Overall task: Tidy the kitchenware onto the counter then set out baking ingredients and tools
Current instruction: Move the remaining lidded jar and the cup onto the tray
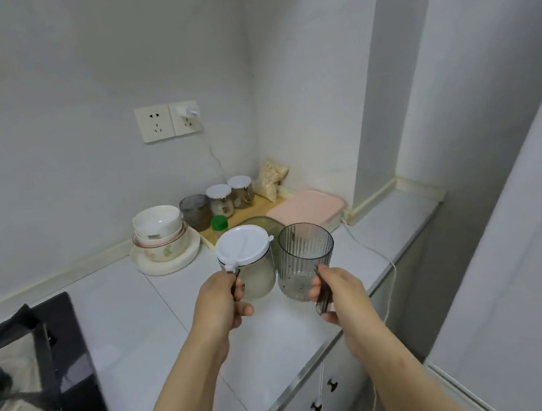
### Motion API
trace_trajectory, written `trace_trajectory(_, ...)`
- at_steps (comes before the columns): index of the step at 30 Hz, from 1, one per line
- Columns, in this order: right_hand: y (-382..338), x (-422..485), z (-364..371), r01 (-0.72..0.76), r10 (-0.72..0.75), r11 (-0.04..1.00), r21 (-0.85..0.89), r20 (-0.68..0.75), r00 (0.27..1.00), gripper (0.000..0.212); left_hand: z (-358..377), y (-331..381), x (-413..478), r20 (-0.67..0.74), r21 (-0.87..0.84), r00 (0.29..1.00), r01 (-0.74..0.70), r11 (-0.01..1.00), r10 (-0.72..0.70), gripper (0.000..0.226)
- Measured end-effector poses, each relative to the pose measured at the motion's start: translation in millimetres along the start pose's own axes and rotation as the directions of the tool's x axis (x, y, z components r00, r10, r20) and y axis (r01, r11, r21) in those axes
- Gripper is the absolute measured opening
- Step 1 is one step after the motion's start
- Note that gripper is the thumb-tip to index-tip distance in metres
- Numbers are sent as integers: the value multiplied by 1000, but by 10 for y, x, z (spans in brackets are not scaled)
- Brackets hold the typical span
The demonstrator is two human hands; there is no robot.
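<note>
Just below the middle of the frame, two vessels are held side by side over the white counter (134, 320). A clear jar (260, 281) with a white flip lid (242, 246) is gripped by the left hand (221, 299), whose fingers are curled round the dark handle on the jar's near side. A pale, cloudy filling is seen in the lower part of the jar. To its right, a ribbed grey see-through cup (305, 262) is gripped by the right hand (337, 293); its handle is pinched between thumb and curled fingers. Dark specks are seen in the cup's bottom. The two are just beside each other, and whether their bases touch the counter cannot be told.

Behind them, toward the corner at the centre of the frame, a wooden tray (254, 205) is set against the wall. On it or at its edge are found a second grey cup (195, 211), two lidded jars (220, 200), a green-capped bottle (219, 223), a bag of pale flakes (272, 178) and a pink-lidded box (306, 208). A stack of bowls (158, 229) on a white plate (169, 264) is placed left of the tray. A double wall socket (167, 121) is mounted above, with a white plug (188, 112) inserted, and a white cable (373, 251) is trailed over the counter edge at right. A dark stove (72, 360) is seen at lower left.
</note>
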State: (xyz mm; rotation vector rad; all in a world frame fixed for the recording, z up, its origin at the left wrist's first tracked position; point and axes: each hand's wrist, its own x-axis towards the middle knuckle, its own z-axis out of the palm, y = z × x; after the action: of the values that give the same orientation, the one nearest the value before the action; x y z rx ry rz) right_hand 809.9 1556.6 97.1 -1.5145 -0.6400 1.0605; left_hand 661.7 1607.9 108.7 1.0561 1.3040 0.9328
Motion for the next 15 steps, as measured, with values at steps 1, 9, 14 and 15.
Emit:
trace_trajectory(1,-35,97,-19,2,-2,1000,2,11,1000,26,49,33,66,-12,1,1000,-5,1000,5,26)
trace_trajectory(9,-439,1116,101,49,-51,998,38,50,997,27,293,429,961,-88,-57,992,-94,994,89,28)
trace_trajectory(14,-861,1723,349,79,-85,992,103,55,995,28,251,772,1613,-113,-77,986,-135,988,126,28)
trace_trajectory(15,-911,1805,377,94,-99,990,102,48,994,29,238,816,1695,-124,-79,983,-146,986,135,29)
